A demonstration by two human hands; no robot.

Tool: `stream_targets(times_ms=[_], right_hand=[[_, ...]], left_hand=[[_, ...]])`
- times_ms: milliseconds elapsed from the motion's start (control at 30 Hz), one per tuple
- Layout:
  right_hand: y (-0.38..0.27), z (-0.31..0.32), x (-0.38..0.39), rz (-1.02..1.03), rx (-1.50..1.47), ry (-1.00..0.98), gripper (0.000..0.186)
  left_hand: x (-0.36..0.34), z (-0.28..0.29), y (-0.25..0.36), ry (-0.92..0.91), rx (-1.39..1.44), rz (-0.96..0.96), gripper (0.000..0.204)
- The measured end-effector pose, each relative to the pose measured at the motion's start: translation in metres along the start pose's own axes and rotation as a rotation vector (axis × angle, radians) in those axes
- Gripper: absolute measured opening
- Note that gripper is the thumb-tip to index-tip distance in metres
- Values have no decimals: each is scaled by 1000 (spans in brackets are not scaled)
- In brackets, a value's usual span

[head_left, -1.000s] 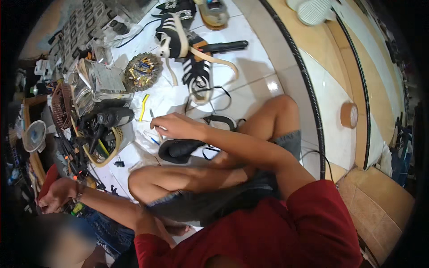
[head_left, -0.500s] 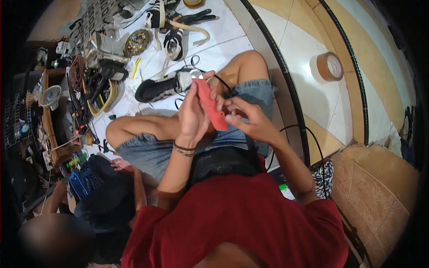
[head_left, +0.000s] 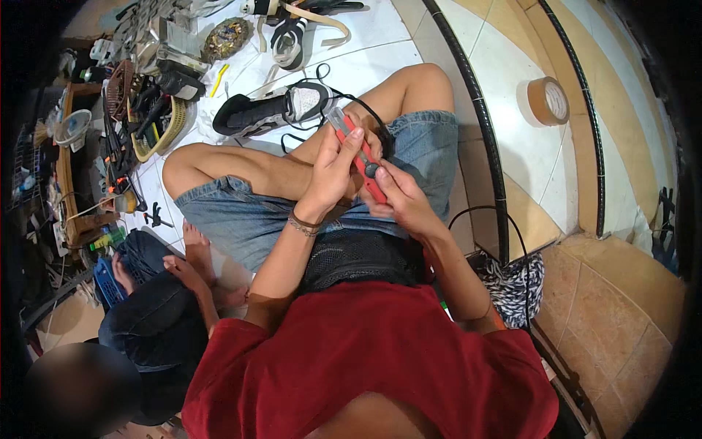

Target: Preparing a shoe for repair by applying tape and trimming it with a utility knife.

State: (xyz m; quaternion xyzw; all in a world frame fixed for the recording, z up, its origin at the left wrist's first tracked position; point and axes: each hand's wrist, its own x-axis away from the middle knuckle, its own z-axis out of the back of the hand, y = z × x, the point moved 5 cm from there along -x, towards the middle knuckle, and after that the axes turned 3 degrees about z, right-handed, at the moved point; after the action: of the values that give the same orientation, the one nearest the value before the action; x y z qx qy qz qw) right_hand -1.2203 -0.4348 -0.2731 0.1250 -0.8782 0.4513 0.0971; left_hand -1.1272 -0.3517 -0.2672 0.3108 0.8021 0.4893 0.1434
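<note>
A red utility knife [head_left: 360, 155], with a metallic front end and a round black knob, is held above my crossed legs. My left hand [head_left: 330, 170] wraps round its front half, the thumb lying along the side. My right hand [head_left: 406, 199] pinches the rear part near the knob, thumb close to it. Beyond my hands a black and white shoe [head_left: 267, 113] lies on its side on the white tiles, with dark laces trailing from it. The blade, if out, cannot be made out.
A tape roll [head_left: 548, 101] lies on the raised step at right. Another shoe [head_left: 288, 45] sits farther off. At left are a tool basket [head_left: 175, 130] and a yellow stick [head_left: 219, 79]. A co-worker's hand [head_left: 186, 274] is at lower left; a black cable [head_left: 515, 230] curves at right.
The knife has turned in my hands, so its black knob now shows. My right fingers have closed on its rear end. My view has shifted slightly; the co-worker's arm has moved.
</note>
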Motion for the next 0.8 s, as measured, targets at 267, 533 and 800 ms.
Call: stream_targets(times_ms=[267, 533, 800], right_hand=[[20, 29, -22, 118, 187, 269, 28], [-1, 26, -22, 507, 789, 492, 30], [-15, 16, -21, 731, 1088, 399, 28]], left_hand=[[-5, 16, -23, 87, 118, 44, 21], [-5, 27, -24, 265, 46, 122, 23], [-3, 33, -29, 256, 40, 219, 23]])
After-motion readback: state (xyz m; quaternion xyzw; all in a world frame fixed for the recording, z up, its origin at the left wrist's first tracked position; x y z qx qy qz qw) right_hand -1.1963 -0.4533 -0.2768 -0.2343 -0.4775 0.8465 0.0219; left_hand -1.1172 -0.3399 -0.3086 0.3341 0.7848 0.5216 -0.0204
